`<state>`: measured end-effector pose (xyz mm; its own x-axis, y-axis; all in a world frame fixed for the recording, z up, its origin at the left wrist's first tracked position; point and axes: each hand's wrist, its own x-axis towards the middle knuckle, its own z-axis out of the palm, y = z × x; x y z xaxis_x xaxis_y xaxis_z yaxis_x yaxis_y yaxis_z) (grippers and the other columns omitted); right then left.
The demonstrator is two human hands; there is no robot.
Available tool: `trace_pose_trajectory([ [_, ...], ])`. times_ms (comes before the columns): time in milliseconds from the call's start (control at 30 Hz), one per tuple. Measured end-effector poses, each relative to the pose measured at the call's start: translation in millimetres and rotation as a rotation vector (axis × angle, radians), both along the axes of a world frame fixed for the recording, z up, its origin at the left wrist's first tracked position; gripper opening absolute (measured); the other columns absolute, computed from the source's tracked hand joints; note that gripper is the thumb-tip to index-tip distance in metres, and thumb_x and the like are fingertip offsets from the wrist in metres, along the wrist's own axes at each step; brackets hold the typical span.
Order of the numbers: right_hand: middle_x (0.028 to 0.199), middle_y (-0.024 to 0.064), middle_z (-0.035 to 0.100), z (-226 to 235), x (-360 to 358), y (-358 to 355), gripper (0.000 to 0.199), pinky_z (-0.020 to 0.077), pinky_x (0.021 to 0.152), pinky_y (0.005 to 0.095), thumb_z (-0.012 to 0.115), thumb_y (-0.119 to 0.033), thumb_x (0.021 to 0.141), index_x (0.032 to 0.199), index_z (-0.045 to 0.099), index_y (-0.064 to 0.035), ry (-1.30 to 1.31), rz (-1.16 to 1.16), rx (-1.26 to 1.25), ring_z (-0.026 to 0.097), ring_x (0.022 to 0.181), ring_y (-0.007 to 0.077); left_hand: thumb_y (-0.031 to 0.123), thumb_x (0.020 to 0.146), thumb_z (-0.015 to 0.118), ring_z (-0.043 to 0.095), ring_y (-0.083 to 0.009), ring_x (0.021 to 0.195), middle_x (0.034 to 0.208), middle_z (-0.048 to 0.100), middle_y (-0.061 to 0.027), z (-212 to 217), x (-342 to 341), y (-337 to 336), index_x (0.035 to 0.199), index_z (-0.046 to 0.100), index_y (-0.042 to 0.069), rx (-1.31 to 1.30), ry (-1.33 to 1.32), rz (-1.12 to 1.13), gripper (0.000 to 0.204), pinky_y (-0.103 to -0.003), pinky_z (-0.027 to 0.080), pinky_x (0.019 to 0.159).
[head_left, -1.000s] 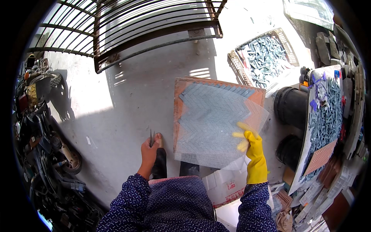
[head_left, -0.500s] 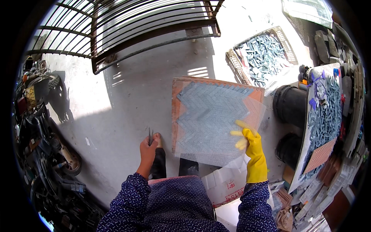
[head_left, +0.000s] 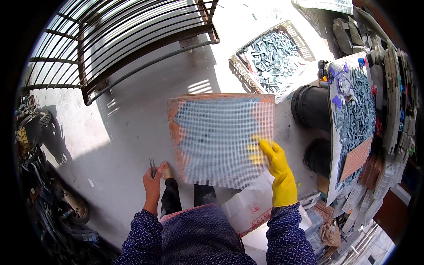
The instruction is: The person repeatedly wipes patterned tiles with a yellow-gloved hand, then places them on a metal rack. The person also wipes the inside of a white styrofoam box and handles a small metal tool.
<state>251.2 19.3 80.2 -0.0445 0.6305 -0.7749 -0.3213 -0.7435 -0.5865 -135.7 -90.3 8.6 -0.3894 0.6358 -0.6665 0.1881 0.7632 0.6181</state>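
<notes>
My left hand (head_left: 151, 185), bare, is closed around a pair of dark metal tweezers (head_left: 152, 168), points upward. My right hand (head_left: 281, 174) wears a yellow rubber glove and grips the right edge of a white mesh sheet (head_left: 221, 145). Its fingers show through the netting, beneath the sheet. Under the mesh is an orange-brown board (head_left: 173, 121), on which blue-grey strip tiles (head_left: 182, 115) lie in a zigzag pattern. The mesh covers most of the tiles and hangs past the board's near edge.
A plastic crate (head_left: 304, 46) of loose tile strips stands at the far right. Beside black buckets (head_left: 311, 108), a white board (head_left: 335, 176) carries more strips and a ridged orange-brown tray (head_left: 356, 160). A metal rack (head_left: 150, 59) stands far left, a motorcycle (head_left: 57, 185) at left.
The mesh has come round squarer over the board, its right corner drawn inward by my gloved hand. The whole view has shifted; my left hand keeps hold of the tweezers.
</notes>
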Motion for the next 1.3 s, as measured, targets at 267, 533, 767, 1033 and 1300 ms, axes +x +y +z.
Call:
trace_pose_trajectory([
  [267, 0.097, 0.0158, 0.062, -0.4, 7.7, 1.0, 0.036, 0.0518, 0.068, 0.0265, 0.051, -0.022, 0.089, 0.114, 0.053, 0.0047, 0.046, -0.003, 0.091, 0.062, 0.077, 0.0179, 0.018, 0.081, 0.057, 0.036, -0.0028, 0.045, 0.063, 0.051, 0.0026, 1.5, 5.2, 5.3, 0.082, 0.057, 0.005, -0.006, -0.015, -0.018, 0.012, -0.019, 0.027, 0.04],
  [533, 0.095, 0.0181, 0.062, -6.2, 8.0, 3.4, 0.039, 0.0521, 0.065, 0.0257, 0.05, -0.023, 0.089, 0.115, 0.051, 0.0061, 0.061, -0.001, 0.067, 0.062, 0.072, 0.018, 0.014, 0.08, 0.059, 0.04, -0.0059, 0.055, 0.062, 0.048, 0.0027, 11.3, 10.5, 12.6, 0.08, 0.056, 0.001, -0.073, -0.032, 0.035, 0.014, -0.022, 0.032, 0.049],
  [767, 0.092, 0.018, 0.063, -9.3, 6.5, 9.4, 0.038, 0.0526, 0.063, 0.0256, 0.05, -0.022, 0.09, 0.115, 0.05, 0.0068, 0.095, -0.008, 0.058, 0.063, 0.069, 0.0183, 0.017, 0.081, 0.058, 0.036, -0.0033, 0.047, 0.062, 0.049, 0.0031, 2.4, 5.3, 4.5, 0.082, 0.057, 0.005, -0.05, -0.038, 0.023, 0.013, -0.02, 0.028, 0.042],
  [1033, 0.09, 0.0161, 0.063, -2.5, 4.2, 14.6, 0.036, 0.0518, 0.059, 0.0245, 0.049, -0.021, 0.09, 0.113, 0.052, 0.0069, 0.057, -0.001, 0.052, 0.062, 0.066, 0.0172, 0.018, 0.082, 0.057, 0.034, -0.002, 0.044, 0.062, 0.05, 0.0032, -1.3, 7.1, 2.3, 0.083, 0.056, 0.006, -0.037, -0.054, 0.015, 0.012, -0.019, 0.025, 0.039],
  [1300, 0.11, 0.0114, 0.058, 4.9, 8.1, 5.8, 0.036, 0.0443, 0.085, 0.0286, 0.054, -0.026, 0.088, 0.115, 0.053, -0.0017, -0.66, -0.058, 0.127, 0.055, 0.101, 0.0187, 0.014, 0.08, 0.058, 0.04, -0.0057, 0.058, 0.064, 0.052, 0.002, 5.3, 5.4, 4.7, 0.081, 0.057, 0.002, -0.067, -0.03, 0.037, 0.012, -0.022, 0.032, 0.052],
])
